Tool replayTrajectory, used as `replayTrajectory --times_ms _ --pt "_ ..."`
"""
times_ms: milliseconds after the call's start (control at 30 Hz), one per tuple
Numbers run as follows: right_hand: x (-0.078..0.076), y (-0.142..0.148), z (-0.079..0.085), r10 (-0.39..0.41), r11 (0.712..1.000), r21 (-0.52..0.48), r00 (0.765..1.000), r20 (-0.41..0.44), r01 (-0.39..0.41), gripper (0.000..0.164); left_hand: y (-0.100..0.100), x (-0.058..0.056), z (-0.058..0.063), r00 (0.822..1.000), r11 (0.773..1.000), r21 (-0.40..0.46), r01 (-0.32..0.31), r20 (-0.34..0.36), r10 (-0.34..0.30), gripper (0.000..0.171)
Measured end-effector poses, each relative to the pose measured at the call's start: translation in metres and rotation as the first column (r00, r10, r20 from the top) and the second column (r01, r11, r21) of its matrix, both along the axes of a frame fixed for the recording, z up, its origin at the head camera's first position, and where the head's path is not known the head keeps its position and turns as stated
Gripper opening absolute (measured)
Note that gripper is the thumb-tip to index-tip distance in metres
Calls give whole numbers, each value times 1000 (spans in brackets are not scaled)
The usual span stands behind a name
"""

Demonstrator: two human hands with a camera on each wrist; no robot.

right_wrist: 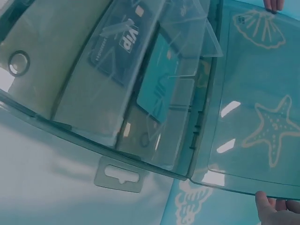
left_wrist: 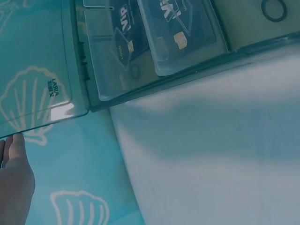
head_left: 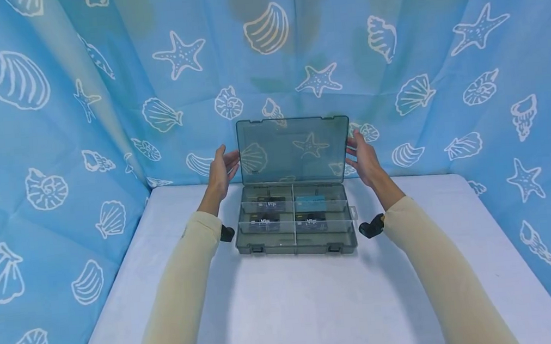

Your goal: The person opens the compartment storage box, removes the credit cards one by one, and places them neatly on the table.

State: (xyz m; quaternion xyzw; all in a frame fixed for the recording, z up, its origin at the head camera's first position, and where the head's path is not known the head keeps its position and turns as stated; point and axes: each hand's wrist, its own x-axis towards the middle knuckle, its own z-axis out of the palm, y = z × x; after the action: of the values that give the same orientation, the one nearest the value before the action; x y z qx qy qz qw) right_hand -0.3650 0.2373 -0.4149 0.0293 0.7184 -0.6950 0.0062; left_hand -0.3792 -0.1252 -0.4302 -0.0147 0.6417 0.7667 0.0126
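A grey see-through plastic case (head_left: 277,252) lies on the white table, its clear lid (head_left: 278,150) raised upright at the back. Dividers split the case into several compartments. Dark cards printed "Vip" (head_left: 270,204) lie in three of them, and a light blue card (right_wrist: 157,79) is in the back right one. My left hand (head_left: 221,168) is at the lid's left side, fingertips right at its edge. On the opposite side, my right hand (head_left: 364,156) has its fingertips at the lid's right edge, with the thumb (right_wrist: 260,199) up against the rim.
A blue curtain (head_left: 189,141) with white shells and starfish hangs behind and beside the table (head_left: 292,301). The case has two front latches (head_left: 257,249) and a hanging tab (right_wrist: 119,176) on its right side. Black wrist cameras (head_left: 372,227) sit near both sleeves.
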Motion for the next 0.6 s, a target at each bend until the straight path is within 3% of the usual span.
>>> replayTrajectory --times_ms 133,367,600 --pt "5 0 -1 25 1000 18 999 -28 -25 81 0 2 -3 1000 1000 -13 26 -3 -26 71" --pt "12 0 -4 29 998 60 999 -37 -27 81 -9 13 -9 995 982 -162 95 -5 -97 77" --pt "21 -7 -16 91 993 72 996 25 -92 74 -23 25 -26 989 963 -235 134 90 -116 74"
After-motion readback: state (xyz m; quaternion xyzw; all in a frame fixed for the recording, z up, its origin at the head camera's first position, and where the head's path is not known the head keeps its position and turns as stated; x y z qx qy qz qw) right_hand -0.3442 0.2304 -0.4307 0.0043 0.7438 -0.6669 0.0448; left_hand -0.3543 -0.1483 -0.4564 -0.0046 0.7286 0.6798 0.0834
